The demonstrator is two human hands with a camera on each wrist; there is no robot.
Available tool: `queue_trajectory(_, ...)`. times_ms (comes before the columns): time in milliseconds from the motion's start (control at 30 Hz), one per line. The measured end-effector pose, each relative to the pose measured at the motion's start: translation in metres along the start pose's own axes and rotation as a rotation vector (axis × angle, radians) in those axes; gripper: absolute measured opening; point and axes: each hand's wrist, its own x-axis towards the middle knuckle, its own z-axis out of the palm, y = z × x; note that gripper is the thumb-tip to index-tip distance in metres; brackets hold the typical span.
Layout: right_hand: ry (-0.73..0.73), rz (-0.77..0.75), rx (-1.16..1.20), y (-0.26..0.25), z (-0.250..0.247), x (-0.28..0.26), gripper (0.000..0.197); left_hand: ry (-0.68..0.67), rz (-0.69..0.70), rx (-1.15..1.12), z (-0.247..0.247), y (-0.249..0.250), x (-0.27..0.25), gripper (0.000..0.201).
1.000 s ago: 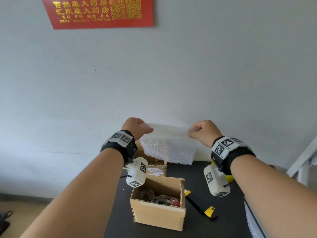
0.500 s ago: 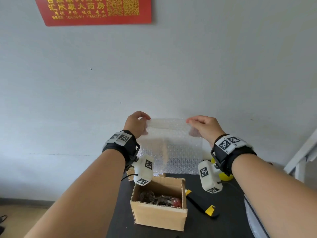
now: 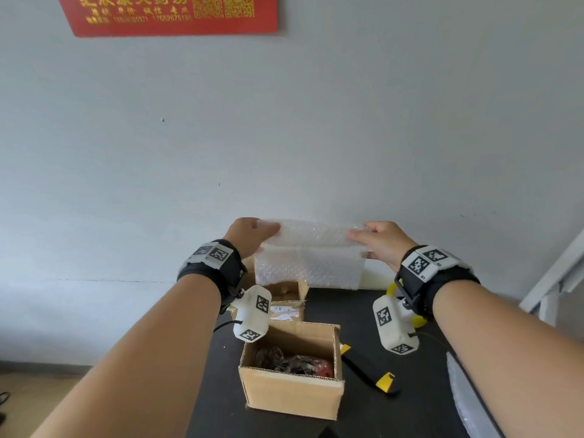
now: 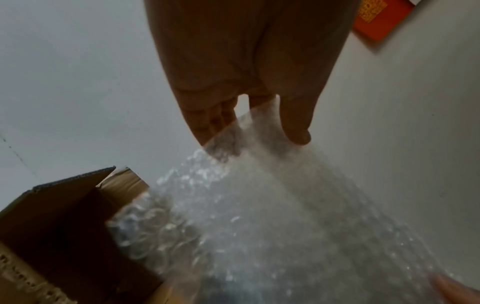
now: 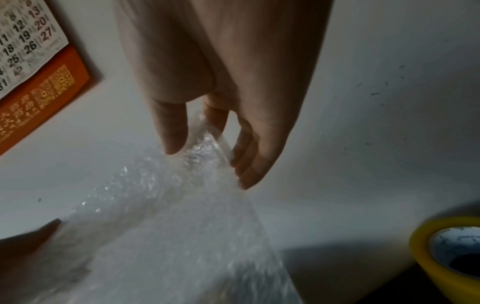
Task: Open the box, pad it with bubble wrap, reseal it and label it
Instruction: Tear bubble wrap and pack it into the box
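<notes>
A sheet of clear bubble wrap (image 3: pixel 311 254) hangs folded over in the air above the black table. My left hand (image 3: pixel 252 235) pinches its upper left edge and my right hand (image 3: pixel 379 243) pinches its upper right edge. In the left wrist view, thumb and fingers (image 4: pixel 218 123) clamp the bubble wrap (image 4: pixel 259 216). The right wrist view shows the bubble wrap (image 5: pixel 182 205) squeezed between thumb and fingers (image 5: pixel 246 164). Below the hands an open cardboard box (image 3: pixel 292 390) stands on the table with dark and red contents inside.
A second cardboard box (image 3: pixel 286 300) sits behind the open one. A black and yellow utility knife (image 3: pixel 366 368) lies right of the box. A yellow tape roll (image 5: pixel 446 257) stands at the back right. More bubble wrap (image 3: pixel 467 399) lies at the table's right edge.
The sheet was spread open and raised half a second ago. Now its top is folded over and both hands hold it a little lower, closer to the box.
</notes>
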Motion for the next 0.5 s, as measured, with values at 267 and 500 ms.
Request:
queue_trajectory(267,0.064,-0.103,-0.059,0.003,0.001,-0.005,0.024,0.072,0.042,-0.077,0.02,0.005,0.0,0.011)
queue_trajectory(500,-0.094,0.065,0.093,0.008,-0.004,-0.004,0.058,-0.155,0.021,-0.083,0.014,0.0,-0.001,0.032)
